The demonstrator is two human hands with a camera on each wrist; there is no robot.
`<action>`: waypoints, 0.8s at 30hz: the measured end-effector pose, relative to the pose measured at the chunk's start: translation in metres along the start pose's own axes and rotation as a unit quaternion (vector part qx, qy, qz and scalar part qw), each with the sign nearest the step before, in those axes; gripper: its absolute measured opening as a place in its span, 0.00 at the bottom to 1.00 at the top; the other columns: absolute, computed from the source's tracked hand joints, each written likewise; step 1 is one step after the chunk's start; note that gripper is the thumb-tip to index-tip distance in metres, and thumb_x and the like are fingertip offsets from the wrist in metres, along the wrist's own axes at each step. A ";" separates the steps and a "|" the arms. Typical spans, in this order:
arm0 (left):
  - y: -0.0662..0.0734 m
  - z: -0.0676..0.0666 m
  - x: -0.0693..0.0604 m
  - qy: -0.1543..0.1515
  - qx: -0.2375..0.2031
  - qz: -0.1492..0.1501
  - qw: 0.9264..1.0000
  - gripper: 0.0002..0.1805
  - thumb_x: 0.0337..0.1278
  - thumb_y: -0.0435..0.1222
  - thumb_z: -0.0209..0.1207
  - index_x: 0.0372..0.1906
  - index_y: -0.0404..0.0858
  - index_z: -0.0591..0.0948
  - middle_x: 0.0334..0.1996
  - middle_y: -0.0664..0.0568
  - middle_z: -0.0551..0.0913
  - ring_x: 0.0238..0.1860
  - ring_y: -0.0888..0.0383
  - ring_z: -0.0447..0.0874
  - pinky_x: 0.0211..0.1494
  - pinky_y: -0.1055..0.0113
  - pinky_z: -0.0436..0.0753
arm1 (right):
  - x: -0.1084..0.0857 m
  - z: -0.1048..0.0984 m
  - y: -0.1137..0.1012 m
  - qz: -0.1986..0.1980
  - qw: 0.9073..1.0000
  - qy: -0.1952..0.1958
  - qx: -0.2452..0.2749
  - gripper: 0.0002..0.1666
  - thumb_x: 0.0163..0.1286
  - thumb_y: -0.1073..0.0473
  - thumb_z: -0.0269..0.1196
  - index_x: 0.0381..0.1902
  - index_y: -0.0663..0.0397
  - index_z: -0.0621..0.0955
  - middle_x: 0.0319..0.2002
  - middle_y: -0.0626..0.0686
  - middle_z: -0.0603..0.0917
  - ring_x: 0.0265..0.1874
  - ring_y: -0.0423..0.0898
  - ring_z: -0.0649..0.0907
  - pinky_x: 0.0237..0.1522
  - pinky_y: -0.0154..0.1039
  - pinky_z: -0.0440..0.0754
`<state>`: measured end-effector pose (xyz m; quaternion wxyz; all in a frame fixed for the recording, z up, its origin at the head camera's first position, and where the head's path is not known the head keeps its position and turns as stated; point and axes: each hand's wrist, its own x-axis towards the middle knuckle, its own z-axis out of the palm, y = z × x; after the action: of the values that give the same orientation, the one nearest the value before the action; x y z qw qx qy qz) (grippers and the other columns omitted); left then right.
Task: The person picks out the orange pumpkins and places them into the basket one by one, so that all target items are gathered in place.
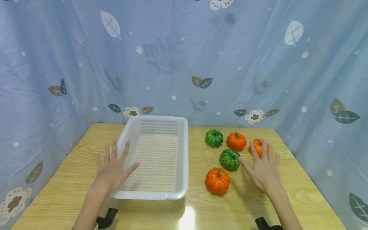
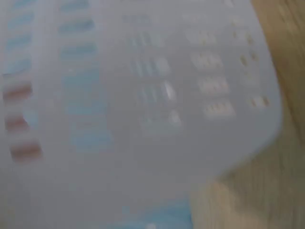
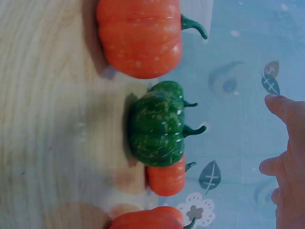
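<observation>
My left hand (image 1: 110,174) hovers with fingers spread over the left rim of a white plastic basket (image 1: 186,159), holding nothing. In the left wrist view the perforated basket wall (image 2: 143,171) is blurred and the hand is out of sight. My right hand (image 1: 264,172), fingers spread and holding nothing, is above the table. It partly covers an orange pumpkin (image 1: 257,147) at the far right. Left of it lie a green pumpkin (image 1: 229,159) and a front orange pumpkin (image 1: 217,181). Another green pumpkin (image 1: 214,138) and an orange pumpkin (image 1: 236,141) sit farther back.
The wooden table (image 1: 155,214) ends at a blue patterned curtain (image 1: 172,64) behind and at both sides. Dark wrist-camera mounts (image 1: 107,218) show beneath the forearms. The basket interior shows its bare slotted floor.
</observation>
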<state>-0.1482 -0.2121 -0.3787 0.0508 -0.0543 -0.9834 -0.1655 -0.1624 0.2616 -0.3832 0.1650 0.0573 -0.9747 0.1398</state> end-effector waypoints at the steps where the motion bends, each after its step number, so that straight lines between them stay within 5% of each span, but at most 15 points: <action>1: -0.004 0.000 -0.001 -0.002 0.002 -0.003 1.000 0.47 0.63 0.64 0.42 0.77 0.49 0.36 0.72 0.42 0.18 0.70 0.35 0.16 0.61 0.31 0.18 | -0.001 0.001 0.002 0.001 1.000 0.000 -0.001 0.49 0.70 0.33 0.48 0.75 0.59 0.51 0.74 0.61 0.27 0.72 0.61 0.29 0.63 0.71 0.26; 8: -0.026 -0.004 -0.012 -0.005 0.019 -0.020 1.000 0.48 0.64 0.65 0.41 0.76 0.50 0.33 0.71 0.44 0.15 0.69 0.34 0.14 0.59 0.28 0.19 | -0.013 0.006 0.011 0.016 1.000 -0.008 -0.001 0.48 0.71 0.34 0.48 0.75 0.60 0.52 0.74 0.63 0.27 0.71 0.61 0.29 0.64 0.70 0.26; 15: -0.036 -0.006 -0.025 -0.009 0.021 -0.012 1.000 0.45 0.64 0.63 0.44 0.77 0.51 0.41 0.73 0.43 0.18 0.70 0.32 0.18 0.59 0.28 0.20 | -0.027 0.011 0.020 0.030 0.999 -0.024 -0.009 0.48 0.71 0.34 0.47 0.76 0.54 0.47 0.73 0.66 0.28 0.70 0.58 0.25 0.63 0.69 0.22; 24: -0.041 -0.007 -0.029 -0.011 -0.013 0.031 0.999 0.43 0.64 0.58 0.50 0.76 0.44 0.50 0.76 0.43 0.37 0.68 0.28 0.51 0.57 0.26 0.60 | -0.032 0.018 0.024 0.029 0.999 -0.027 -0.008 0.47 0.71 0.34 0.48 0.76 0.54 0.50 0.73 0.68 0.29 0.70 0.60 0.26 0.62 0.70 0.23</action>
<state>-0.1241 -0.2550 -0.3889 0.0443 -0.0876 -0.9794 -0.1763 -0.1417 0.2812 -0.4166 0.1346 0.0318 -0.9812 0.1347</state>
